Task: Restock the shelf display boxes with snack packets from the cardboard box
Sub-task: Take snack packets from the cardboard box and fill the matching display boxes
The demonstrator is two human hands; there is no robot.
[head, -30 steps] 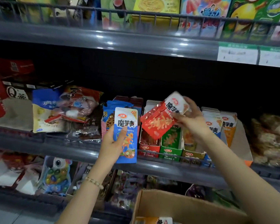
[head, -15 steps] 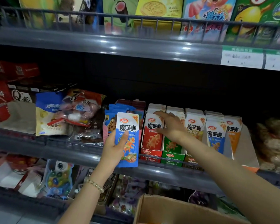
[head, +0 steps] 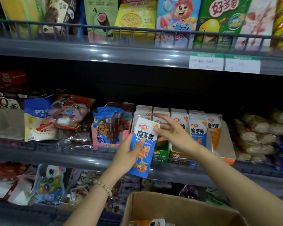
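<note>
The open cardboard box (head: 178, 209) stands nearest, at 6 o'clock, with an orange packet (head: 148, 223) lying at its near left. Above it, the left grip (head: 127, 157) clasps a blue packet (head: 143, 149) upright by its left edge, thumb across the front. The right grip (head: 175, 132), at the packet's 2 o'clock, has its thumb on the top corner and its fingers spread; a pinch cannot be confirmed. Behind, display boxes (head: 160, 154) on the middle shelf (head: 72, 159) hold upright packet rows (head: 197, 128).

middle shelf (head: 64, 157) | left: loose snack bags (head: 39, 121) | centre: pink cookie box (head: 104, 145) | right: display boxes (head: 161, 156) of upright packets (head: 197, 128)
</note>
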